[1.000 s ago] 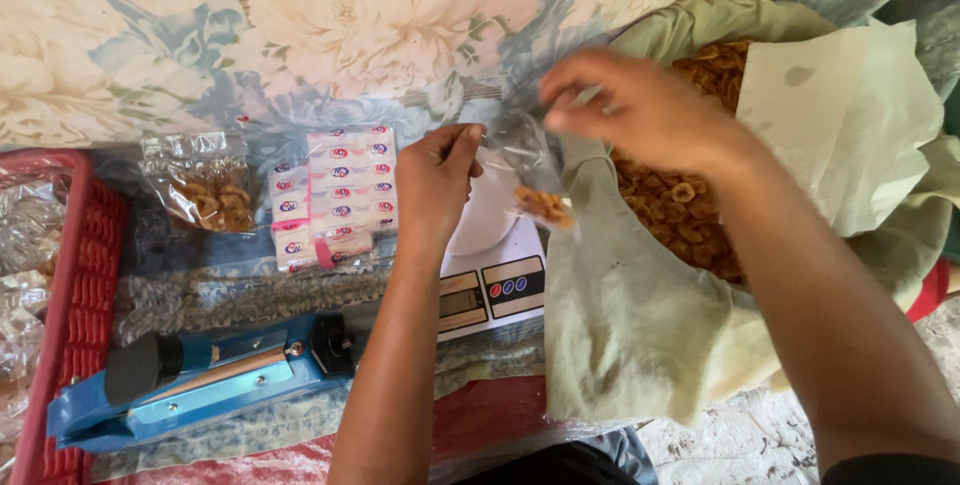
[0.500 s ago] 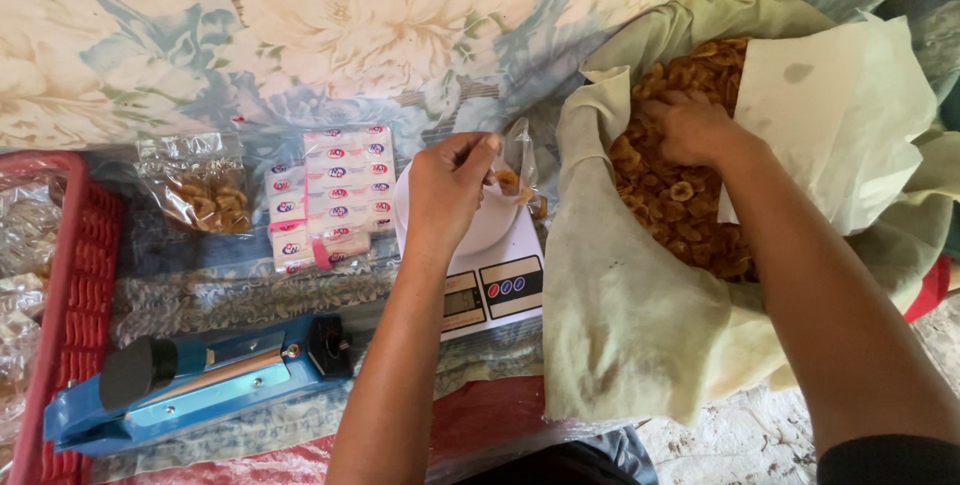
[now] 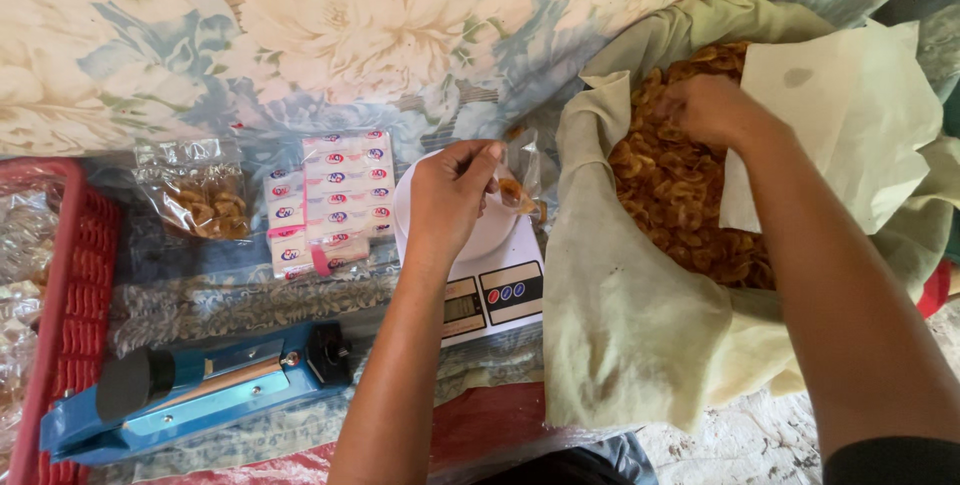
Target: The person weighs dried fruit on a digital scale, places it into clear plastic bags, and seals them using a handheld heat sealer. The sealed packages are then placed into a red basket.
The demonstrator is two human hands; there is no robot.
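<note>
We are holding a small clear plastic bag [image 3: 520, 180] open above a white digital kitchen scale [image 3: 490, 275], near the middle of the scene. A few golden-brown ring-shaped snacks are sitting at the bottom of the bag. Our left hand [image 3: 452, 195] is pinching the bag's upper edge between thumb and fingers, with the forearm reaching in from the near edge.

Our right hand [image 3: 712, 110] is reaching into a large heap of the same fried snacks [image 3: 680, 195] on the right. The fingers are curling down into the pile, knuckles up; we cannot tell whether they are closing on any pieces. The heap is lying inside a big sack lined with pale green cloth [image 3: 640, 335], and a sheet of cream paper [image 3: 840, 115] is covering its far right part.

Just left of the scale, a block of small pink and white packets [image 3: 330, 195] is lying flat. Further left, a sealed clear bag of snacks [image 3: 200, 195] is resting on the surface. A blue impulse heat sealer [image 3: 200, 385] with a black knob is lying at the near left. A red plastic basket [image 3: 60, 325] holding more filled bags is standing at the far left edge. A floral fabric [image 3: 300, 35] is spreading across the far side.
</note>
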